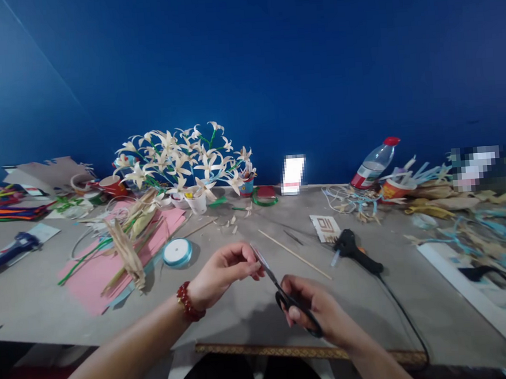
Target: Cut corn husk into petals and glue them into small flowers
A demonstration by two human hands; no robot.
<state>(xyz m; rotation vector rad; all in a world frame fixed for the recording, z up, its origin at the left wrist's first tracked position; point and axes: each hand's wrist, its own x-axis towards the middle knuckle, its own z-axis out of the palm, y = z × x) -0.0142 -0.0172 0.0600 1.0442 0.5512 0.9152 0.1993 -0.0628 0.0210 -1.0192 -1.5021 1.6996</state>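
Note:
Black-handled scissors (281, 285) are in my right hand (315, 306), its fingers through the handle loops and the blades pointing up and left. The blade tips reach the fingertips of my left hand (228, 269), which wears a red bead bracelet (186, 302). My left fingers are pinched together; anything between them is too small or hidden to make out. Beyond my hands a thin wooden stick (294, 254) lies on the grey table (227, 312). Left of my left hand lies a spool of light blue ribbon (177, 252).
Pale handmade flowers (176, 154) stand in cups at the back. A black glue gun (359, 252) with its cord lies right, near a tilted bottle (375, 163) and a white power strip (477, 295). Pink paper (84, 282) with dried husks (125, 250) lies left. A blue wall closes the back.

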